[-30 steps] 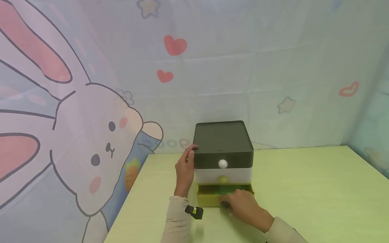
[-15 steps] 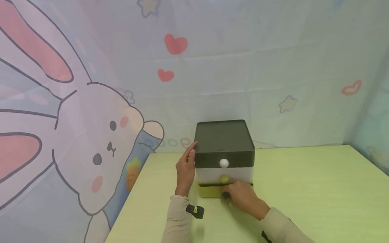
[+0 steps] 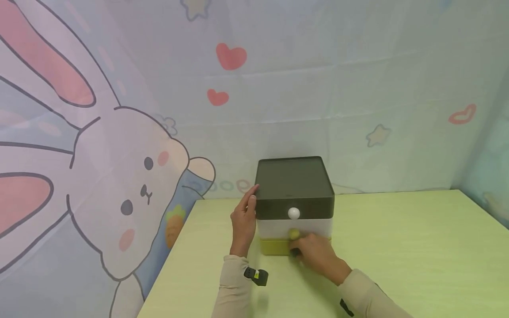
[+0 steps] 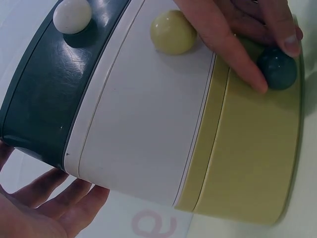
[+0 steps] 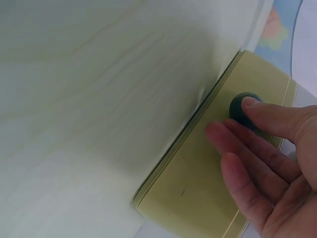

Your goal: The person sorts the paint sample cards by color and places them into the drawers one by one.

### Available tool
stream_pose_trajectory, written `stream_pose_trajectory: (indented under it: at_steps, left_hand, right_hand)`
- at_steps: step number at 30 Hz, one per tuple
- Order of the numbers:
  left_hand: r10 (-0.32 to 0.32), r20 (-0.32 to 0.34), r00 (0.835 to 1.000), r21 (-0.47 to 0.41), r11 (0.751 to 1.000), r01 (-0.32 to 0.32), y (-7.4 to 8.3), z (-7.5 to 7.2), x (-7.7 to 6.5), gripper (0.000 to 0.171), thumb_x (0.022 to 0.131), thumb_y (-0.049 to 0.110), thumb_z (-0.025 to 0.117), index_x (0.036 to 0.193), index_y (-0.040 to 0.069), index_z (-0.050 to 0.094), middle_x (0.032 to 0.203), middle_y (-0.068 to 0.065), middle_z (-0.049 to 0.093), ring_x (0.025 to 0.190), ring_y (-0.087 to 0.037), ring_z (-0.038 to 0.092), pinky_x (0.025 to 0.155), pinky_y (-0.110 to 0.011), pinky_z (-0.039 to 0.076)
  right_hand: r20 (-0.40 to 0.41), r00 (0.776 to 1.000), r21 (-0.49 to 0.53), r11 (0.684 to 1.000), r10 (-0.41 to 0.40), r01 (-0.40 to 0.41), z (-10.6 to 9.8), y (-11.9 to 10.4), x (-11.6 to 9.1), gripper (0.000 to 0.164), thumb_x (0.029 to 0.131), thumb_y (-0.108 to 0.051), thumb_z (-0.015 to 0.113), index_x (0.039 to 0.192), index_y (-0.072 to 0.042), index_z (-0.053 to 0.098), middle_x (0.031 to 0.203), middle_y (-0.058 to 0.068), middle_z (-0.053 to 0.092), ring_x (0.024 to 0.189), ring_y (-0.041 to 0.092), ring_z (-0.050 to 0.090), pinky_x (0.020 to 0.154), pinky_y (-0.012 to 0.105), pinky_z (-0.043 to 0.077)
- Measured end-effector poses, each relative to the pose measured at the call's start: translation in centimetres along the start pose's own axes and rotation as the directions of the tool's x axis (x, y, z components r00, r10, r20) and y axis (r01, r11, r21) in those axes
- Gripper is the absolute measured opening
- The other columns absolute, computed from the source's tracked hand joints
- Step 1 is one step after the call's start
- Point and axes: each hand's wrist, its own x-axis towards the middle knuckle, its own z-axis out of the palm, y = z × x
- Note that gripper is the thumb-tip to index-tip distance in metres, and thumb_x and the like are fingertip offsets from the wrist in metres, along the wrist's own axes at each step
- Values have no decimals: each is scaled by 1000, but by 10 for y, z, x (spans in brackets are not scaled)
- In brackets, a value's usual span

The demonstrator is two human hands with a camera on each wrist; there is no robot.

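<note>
A small three-tier drawer box (image 3: 295,179) stands on the table, with a dark green top tier, a white middle drawer (image 4: 143,99) and a yellow bottom drawer (image 4: 247,163). My left hand (image 3: 243,225) rests against the box's left side, fingers extended along the upper tiers. At the bottom drawer, thumb and index finger of my right hand (image 3: 316,252) pinch its dark green round knob (image 4: 280,69). The other right fingers lie loosely by the drawer front in the right wrist view. That drawer sits flush under the white one.
A white knob (image 3: 294,213) is on the top drawer, and a yellow knob (image 4: 173,32) on the middle one. The pale yellow-green table (image 3: 405,247) extends to both sides. A printed cloth (image 3: 350,88) with a rabbit and hearts hangs behind.
The bottom drawer, open a second ago with something green inside, has slid back into the box under my right hand. My left hand has stayed against the side.
</note>
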Motion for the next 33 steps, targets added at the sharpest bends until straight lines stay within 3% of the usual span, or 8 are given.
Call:
stream_pose_trajectory:
  at_steps: [8,18,22,27,30,33]
  left_hand:
    - [19,-19,1000,11,1000,-19,2,-1,3,32,106,39,46,131,34,66,68,-7,52,55,-7,38,61,-27,38]
    - [32,-25,999,32,999,-31,-2,-1,2,31,106,37,45,129,34,67,62,5,43,50,-5,31,56,-25,33]
    - [18,-11,1000,9,1000,-18,-4,0,2,32,106,39,47,131,36,66,62,2,46,51,-4,34,54,-24,33]
    - [18,6,1000,12,1000,-18,-6,-1,4,33,106,42,47,135,39,63,67,-7,53,55,-7,40,58,-25,41]
    - [22,61,998,23,999,-23,-7,-4,6,37,106,46,43,140,42,57,83,-13,62,68,-10,52,70,-29,56]
    - [20,146,989,80,996,-32,-8,-15,8,40,107,49,38,145,44,50,99,-17,66,79,-24,58,78,-39,57]
  right_hand:
    - [-12,1000,-105,995,-1,-1,0,-4,4,24,62,-12,89,70,-26,71,61,-9,66,56,12,59,47,28,43]
    - [-58,998,-129,991,-30,22,5,-3,1,26,58,-13,90,70,-28,71,60,-9,65,54,12,57,44,27,40]
    - [-66,995,-118,991,-75,67,7,3,0,26,63,-8,85,74,-29,74,63,-11,66,55,9,56,44,26,40]
    - [-12,994,-2,994,-110,110,-7,15,-6,38,73,2,74,92,-31,79,67,-13,67,55,4,48,43,22,35]
    - [122,982,148,981,-142,124,-30,29,-11,40,78,-1,76,107,-27,78,74,-9,72,60,1,54,48,20,40]
    - [268,946,321,943,-182,91,-52,52,-19,35,83,-4,75,114,-19,77,89,-2,78,68,-1,63,57,20,50]
